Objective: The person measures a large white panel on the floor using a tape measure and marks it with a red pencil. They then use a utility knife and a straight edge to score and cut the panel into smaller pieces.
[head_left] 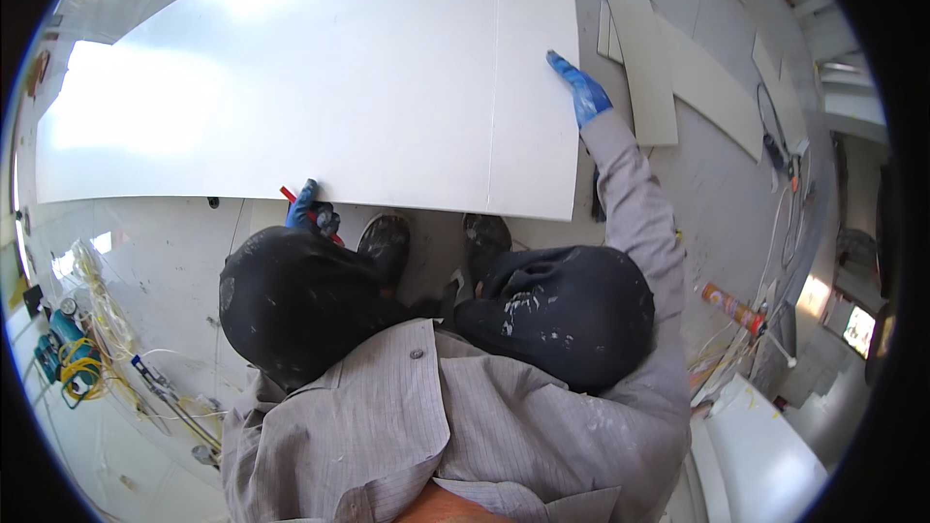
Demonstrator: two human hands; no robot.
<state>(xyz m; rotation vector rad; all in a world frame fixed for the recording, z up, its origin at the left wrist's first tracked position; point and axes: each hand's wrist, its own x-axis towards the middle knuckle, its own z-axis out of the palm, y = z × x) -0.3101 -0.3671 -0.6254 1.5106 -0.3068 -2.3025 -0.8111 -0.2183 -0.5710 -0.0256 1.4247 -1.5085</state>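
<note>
A large glossy white panel lies in front of my knees, with a thin line running across it near its right end. My right hand, in a blue glove, rests at the panel's right edge with its fingers stretched out onto the surface. My left hand, also gloved in blue, is at the panel's near edge beside my left knee. Its fingers are closed round a thin red stick-like tool, mostly hidden by the glove, whose exact kind I cannot make out.
Long white strips lie beyond the panel's right edge. An orange-red sealant cartridge gun lies on the floor at right, near cables. At left are a teal power tool with a yellow cord and clear plastic wrap. Curved white pieces stand lower right.
</note>
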